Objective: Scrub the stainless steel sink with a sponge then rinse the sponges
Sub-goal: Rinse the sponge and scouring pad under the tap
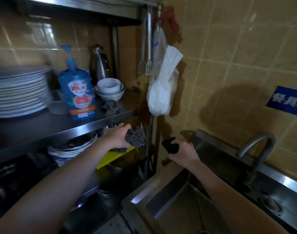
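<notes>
My left hand (116, 138) reaches under the middle shelf of a steel rack and grips a grey steel-wool scrubber (136, 138), held above a yellow board (113, 157). My right hand (183, 153) is closed on a dark sponge (170, 146), raised above the far left corner of the stainless steel sink (161, 198). The sink basin lies at the lower right, with its curved faucet (257, 147) on the far rim.
The rack shelf (63, 130) carries a stack of white plates (17, 92), a blue detergent bottle (78, 92), nested white bowls (109, 89) and a metal flask (100, 62). Tongs (147, 65) and white plastic bags (163, 85) hang from the rack post. More plates sit below.
</notes>
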Demonstrator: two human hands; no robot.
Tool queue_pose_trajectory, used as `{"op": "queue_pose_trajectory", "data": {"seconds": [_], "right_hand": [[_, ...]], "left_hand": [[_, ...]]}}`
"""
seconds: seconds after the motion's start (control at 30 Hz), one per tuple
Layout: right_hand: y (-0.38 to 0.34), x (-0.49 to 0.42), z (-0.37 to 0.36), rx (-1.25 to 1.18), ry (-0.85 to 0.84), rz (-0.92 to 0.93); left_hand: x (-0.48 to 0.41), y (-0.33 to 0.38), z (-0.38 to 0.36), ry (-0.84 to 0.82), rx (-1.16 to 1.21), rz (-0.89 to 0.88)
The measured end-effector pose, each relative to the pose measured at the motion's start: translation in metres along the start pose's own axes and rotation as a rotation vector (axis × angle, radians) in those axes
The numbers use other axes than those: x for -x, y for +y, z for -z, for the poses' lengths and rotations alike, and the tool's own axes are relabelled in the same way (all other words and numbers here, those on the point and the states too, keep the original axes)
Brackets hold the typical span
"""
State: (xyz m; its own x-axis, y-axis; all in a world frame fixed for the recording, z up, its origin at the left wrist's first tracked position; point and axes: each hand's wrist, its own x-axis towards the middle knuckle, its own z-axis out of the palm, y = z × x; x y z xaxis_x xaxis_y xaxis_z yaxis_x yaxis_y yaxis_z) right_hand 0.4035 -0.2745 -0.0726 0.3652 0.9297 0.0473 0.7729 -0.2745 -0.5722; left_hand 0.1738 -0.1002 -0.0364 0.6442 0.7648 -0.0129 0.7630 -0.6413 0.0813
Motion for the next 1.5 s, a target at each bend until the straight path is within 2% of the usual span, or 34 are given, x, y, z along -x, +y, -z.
{"op": "queue_pose_trajectory", "data": {"seconds": [0.5,0.8,1.2,1.5], "right_hand": [[-0.155,-0.075,-0.06,0.092,-0.07,0.246],[-0.251,-0.099,-0.111,0.073,-0.13,0.426],[-0.343,-0.121,-0.183,0.033,-0.162,0.523],[-0.367,-0.144,-0.208,0.07,-0.161,0.501]], "left_hand": [[0.071,-0.15,0.065,0.133,-0.031,0.322],[0.13,-0.245,0.086,0.117,-0.017,0.507],[0.172,-0.335,0.079,0.121,0.017,0.558],[0.161,-0.37,0.065,0.085,0.059,0.544]]}}
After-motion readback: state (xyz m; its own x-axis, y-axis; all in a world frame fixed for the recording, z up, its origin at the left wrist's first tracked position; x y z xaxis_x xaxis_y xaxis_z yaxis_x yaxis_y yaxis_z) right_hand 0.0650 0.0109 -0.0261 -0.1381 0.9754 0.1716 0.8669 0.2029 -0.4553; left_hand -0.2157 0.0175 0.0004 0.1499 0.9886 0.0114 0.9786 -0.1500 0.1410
